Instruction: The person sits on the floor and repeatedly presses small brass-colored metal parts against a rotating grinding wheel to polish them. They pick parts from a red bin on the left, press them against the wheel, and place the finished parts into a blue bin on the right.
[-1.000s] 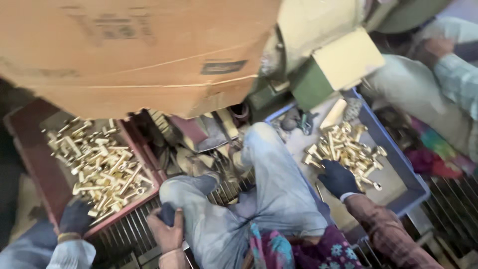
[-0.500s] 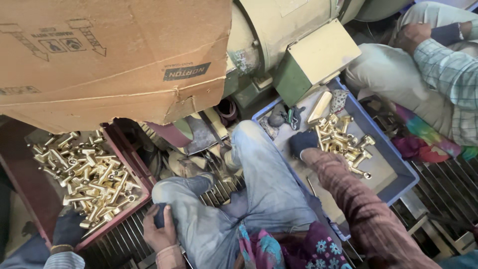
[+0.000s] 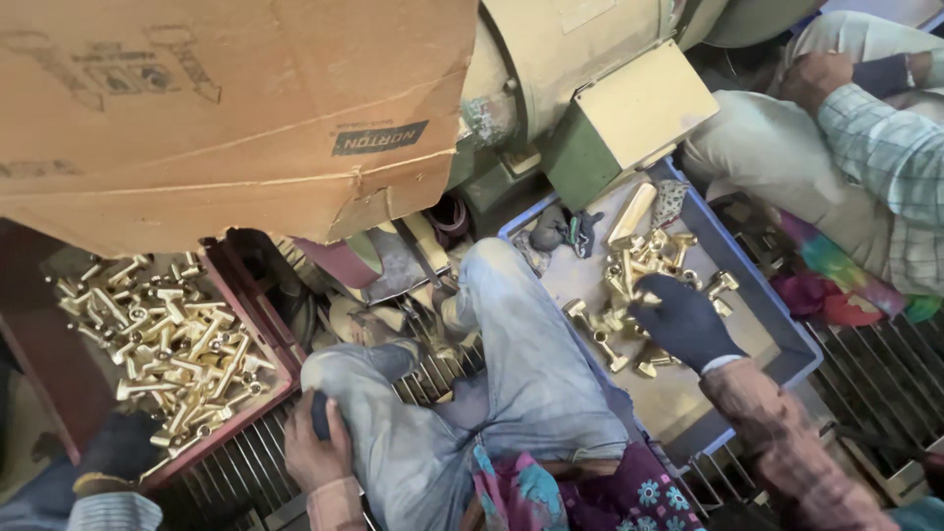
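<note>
At far left a dark red metal tray (image 3: 258, 324), its top hidden under a large brown cardboard box (image 3: 226, 108), holds a heap of brass fittings (image 3: 167, 344), and the bare left hand (image 3: 317, 447) beside it grips a small dark object, fingers curled around it. The faded blue-jeaned knee (image 3: 521, 344) rises between the trays. To the right, the dark-gloved right hand (image 3: 683, 320) lies palm down with fingers loosely spread over scattered brass fittings (image 3: 639, 261) in a grey-blue plastic tray (image 3: 787, 339), below a green-and-cream machine (image 3: 590, 108).
</note>
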